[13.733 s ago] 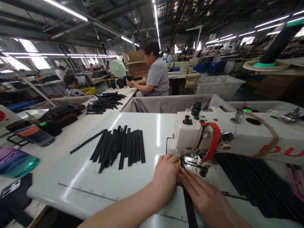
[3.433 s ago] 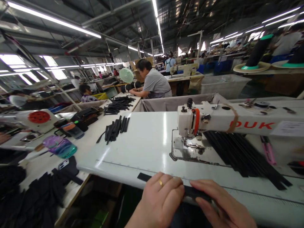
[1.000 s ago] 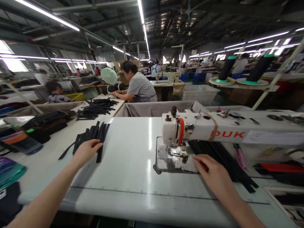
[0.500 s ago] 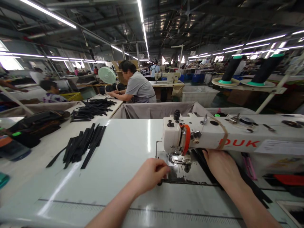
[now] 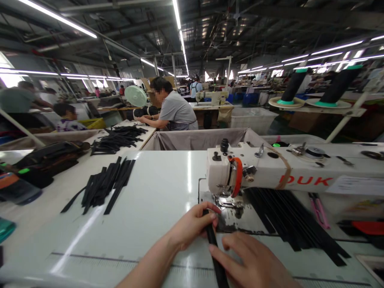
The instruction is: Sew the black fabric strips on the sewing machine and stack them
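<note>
A single black fabric strip (image 5: 213, 239) runs from my left hand toward the bottom edge, in front of a white sewing machine (image 5: 264, 170). Thumb and fingers of my left hand (image 5: 190, 228) pinch its upper end, close to the presser foot (image 5: 228, 203). Lower down, my right hand (image 5: 250, 258) has the same strip between its bent fingers. Under the machine arm, beside the needle plate (image 5: 240, 224), several black strips (image 5: 288, 218) lie fanned out.
Another bunch of black strips (image 5: 103, 184) lies on the left of the table (image 5: 162, 184), with a larger heap (image 5: 120, 138) behind. Pink-handled snips (image 5: 319, 210) are under the machine arm. Two thread cones (image 5: 292, 86) stand behind it. A co-worker (image 5: 178, 108) handles dark material across from me.
My right hand has come from the strips under the machine arm to the front, bringing one strip. The left hand now pinches that strip's end.
</note>
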The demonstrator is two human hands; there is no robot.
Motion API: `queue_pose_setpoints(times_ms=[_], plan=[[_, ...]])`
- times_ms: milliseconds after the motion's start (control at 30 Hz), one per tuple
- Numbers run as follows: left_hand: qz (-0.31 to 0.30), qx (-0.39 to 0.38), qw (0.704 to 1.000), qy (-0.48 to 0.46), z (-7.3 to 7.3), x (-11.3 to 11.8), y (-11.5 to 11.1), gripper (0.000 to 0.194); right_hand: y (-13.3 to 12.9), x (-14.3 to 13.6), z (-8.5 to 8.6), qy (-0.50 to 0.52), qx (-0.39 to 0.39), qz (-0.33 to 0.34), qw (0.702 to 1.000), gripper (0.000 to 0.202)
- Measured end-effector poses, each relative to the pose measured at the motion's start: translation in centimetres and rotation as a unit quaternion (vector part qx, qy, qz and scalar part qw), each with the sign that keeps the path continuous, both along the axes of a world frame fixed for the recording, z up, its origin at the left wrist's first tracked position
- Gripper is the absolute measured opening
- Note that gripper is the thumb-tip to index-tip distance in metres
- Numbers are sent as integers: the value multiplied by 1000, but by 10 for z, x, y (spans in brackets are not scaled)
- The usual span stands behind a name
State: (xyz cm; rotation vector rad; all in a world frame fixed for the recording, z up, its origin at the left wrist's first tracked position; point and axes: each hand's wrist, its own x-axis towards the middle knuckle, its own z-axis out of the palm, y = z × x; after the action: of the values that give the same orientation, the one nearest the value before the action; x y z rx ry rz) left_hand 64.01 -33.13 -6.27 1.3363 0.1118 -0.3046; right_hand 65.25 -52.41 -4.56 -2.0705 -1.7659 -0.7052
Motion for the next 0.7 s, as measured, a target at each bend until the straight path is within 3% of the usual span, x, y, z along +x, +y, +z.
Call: queue_pose_setpoints(times_ms=[100,200,300,433,700], plan=[[82,152,982,-71,-9,5,0,20,7,31,-2,-71,-45,23,996,32],[191,366,893,-180,-13,8,0,30,12,43,-22,-100,-45,-1,994,39],[152,502,813,-252,-14,6,0,15,14,41,-39,-92,-30,-61,993,44],[89,530,782,-315,-17,3,-7,16,14,35,-46,-85,6,-80,993,44],[103,486,799,-338,-22,7,-7,15,13,38,-55,-91,31,-60,994,39]])
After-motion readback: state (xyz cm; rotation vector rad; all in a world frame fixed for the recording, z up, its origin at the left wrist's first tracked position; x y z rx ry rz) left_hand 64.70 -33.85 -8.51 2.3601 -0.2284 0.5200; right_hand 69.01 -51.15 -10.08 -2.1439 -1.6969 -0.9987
